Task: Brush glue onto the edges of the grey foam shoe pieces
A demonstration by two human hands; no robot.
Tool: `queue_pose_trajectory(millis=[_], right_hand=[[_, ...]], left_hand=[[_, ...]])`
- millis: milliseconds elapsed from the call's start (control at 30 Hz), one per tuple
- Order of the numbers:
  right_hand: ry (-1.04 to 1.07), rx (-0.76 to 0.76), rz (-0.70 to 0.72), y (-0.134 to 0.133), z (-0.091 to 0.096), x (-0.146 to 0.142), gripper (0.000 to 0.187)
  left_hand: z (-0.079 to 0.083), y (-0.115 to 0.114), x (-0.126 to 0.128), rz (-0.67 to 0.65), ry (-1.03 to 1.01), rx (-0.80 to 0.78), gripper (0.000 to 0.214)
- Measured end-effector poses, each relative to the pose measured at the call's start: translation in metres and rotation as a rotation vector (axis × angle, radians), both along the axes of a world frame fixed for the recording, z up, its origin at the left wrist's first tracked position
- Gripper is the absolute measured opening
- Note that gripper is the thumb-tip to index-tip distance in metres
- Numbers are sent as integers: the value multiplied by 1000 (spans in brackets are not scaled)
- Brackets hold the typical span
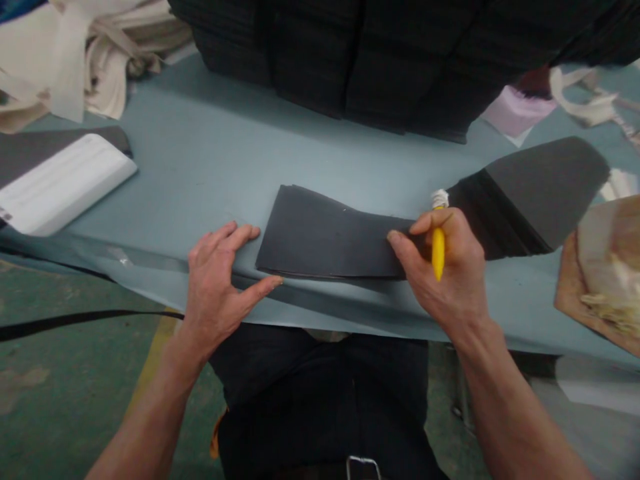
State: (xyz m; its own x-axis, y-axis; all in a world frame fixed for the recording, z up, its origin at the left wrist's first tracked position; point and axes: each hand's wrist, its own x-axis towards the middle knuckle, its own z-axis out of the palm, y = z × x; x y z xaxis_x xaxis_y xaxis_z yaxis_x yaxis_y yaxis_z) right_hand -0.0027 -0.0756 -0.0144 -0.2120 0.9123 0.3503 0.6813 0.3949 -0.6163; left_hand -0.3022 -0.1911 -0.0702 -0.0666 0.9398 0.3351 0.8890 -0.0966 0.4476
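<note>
So, a flat dark grey stack (330, 233) is being laid out near the middle of the near edge of the pale blue-green worktop (200, 160). Matte charcoal stuff, thin layers, edges not quite lined up along the near side. The left end is being cut straight and slanted, while the far edge is being curved in a shallow dip toward the right. A few tiny pale specks are being shown on top.

Its right end is being covered by the right hand (445, 267), where a yellow pen (438, 253) is being gripped, tapered tip pointing near, white wrapping round the far end. The left hand (217, 277) is being kept wide, thumb and fingers apart around the near left corner; whether the stack is being touched there can't be told. Just right of the right hand, a fanned dark pile (550, 193) is being topped by a smooth, rounded grey face.
</note>
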Motion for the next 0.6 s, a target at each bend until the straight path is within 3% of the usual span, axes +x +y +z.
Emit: queue_pose_trajectory(millis=[167, 367, 600], right_hand=[[-1, 18, 3, 2, -5, 8, 22], [-7, 64, 2, 2, -11, 14, 23], [5, 96, 17, 3, -20, 16, 22]], left_hand=[[-1, 2, 3, 2, 11, 28, 68], [3, 4, 2, -26, -4, 6, 44], [5, 9, 4, -34, -14, 42, 37]])
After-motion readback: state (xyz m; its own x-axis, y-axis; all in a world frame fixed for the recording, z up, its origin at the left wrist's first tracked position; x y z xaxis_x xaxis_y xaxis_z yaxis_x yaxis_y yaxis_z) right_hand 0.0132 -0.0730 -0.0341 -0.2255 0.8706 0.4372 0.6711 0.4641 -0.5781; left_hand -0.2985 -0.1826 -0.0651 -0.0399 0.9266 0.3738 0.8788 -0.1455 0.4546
